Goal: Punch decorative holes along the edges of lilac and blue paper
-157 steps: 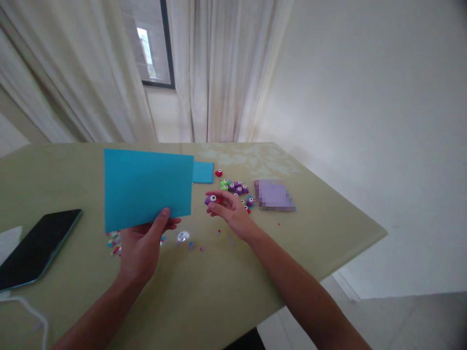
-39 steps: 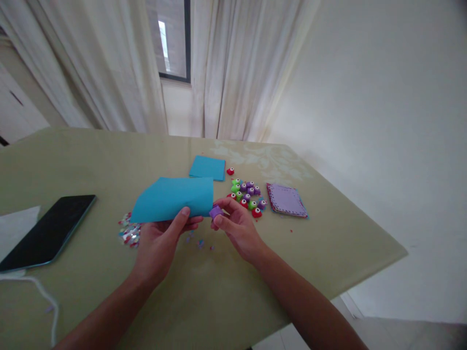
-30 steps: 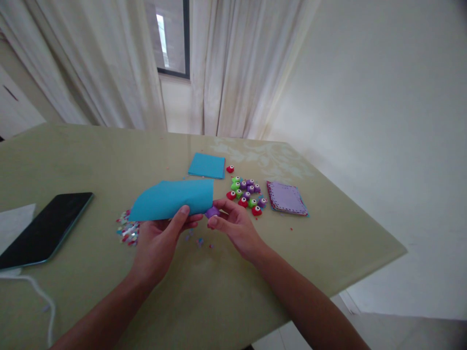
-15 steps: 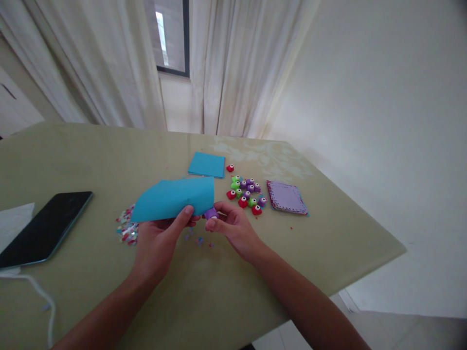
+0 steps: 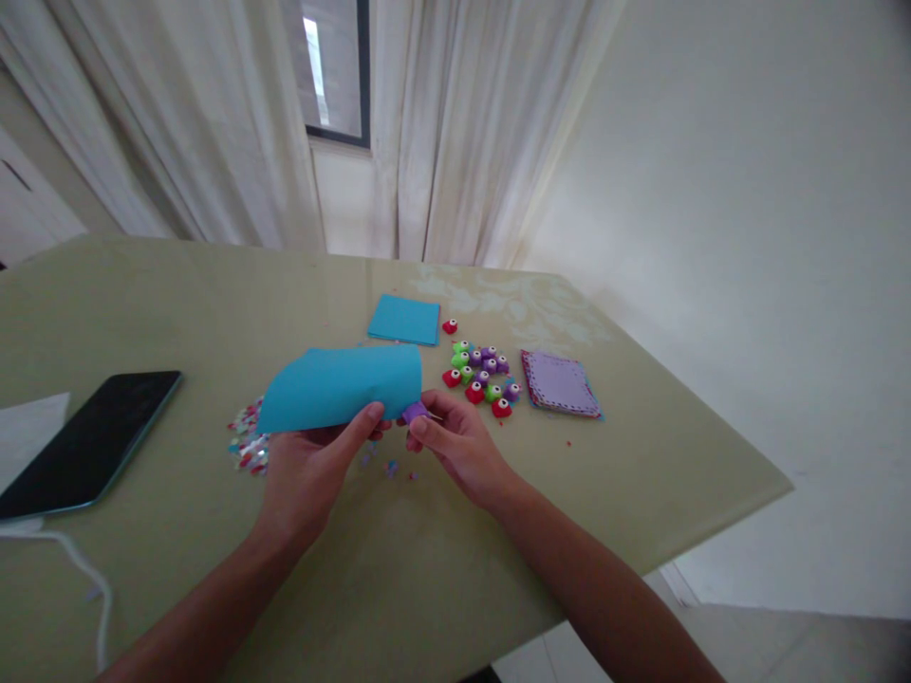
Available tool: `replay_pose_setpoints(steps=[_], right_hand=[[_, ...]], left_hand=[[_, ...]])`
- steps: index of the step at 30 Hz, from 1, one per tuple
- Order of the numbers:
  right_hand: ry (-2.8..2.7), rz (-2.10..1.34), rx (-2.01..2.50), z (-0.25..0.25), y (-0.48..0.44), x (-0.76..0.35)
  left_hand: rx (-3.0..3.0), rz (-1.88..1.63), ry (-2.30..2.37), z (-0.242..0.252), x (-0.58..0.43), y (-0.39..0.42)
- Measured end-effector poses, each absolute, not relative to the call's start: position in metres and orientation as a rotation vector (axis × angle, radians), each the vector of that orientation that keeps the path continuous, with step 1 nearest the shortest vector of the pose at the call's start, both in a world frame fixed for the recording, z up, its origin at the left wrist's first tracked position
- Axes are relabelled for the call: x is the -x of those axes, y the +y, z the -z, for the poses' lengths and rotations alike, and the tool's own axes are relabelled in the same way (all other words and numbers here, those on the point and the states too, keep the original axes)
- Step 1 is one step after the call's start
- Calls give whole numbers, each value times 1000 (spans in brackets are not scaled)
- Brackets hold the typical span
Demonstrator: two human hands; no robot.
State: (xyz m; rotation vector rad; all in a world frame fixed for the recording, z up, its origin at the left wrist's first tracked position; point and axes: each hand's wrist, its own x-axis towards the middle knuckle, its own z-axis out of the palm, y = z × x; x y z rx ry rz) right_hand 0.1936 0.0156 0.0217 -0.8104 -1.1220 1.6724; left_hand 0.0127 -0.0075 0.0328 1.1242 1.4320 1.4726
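Note:
My left hand (image 5: 309, 474) is closed on a sheet of blue paper (image 5: 338, 384), thumb on top and the other fingers beneath it. The sheet bends upward in a curve. At its near right corner, my right hand (image 5: 459, 446) pinches a small purple paper punch (image 5: 414, 412) between thumb and fingers. The punch sits against the paper's edge; its mouth is hidden. Below the hands lie a few tiny paper bits (image 5: 391, 469). A heap of coloured paper confetti (image 5: 250, 455) is partly covered by the left hand and the sheet.
Several red, green and purple punches (image 5: 489, 365) stand beyond my right hand. A stack of blue paper (image 5: 404, 320) lies farther back, and a purple-topped stack with punched edges (image 5: 561, 383) lies right. At left are a black tablet (image 5: 92, 441), white paper (image 5: 28, 432) and a white cable (image 5: 89, 574).
My right hand and the punch have shifted slightly right along the sheet's edge, and the punch has turned a little. My left hand still holds the paper.

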Motion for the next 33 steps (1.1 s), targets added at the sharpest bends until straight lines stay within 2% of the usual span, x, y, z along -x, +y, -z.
replay_pose_setpoints(steps=[33], right_hand=[[-1173, -1581, 883, -27, 15, -192]], left_hand=[[-1213, -1451, 1381, -37, -13, -8]])
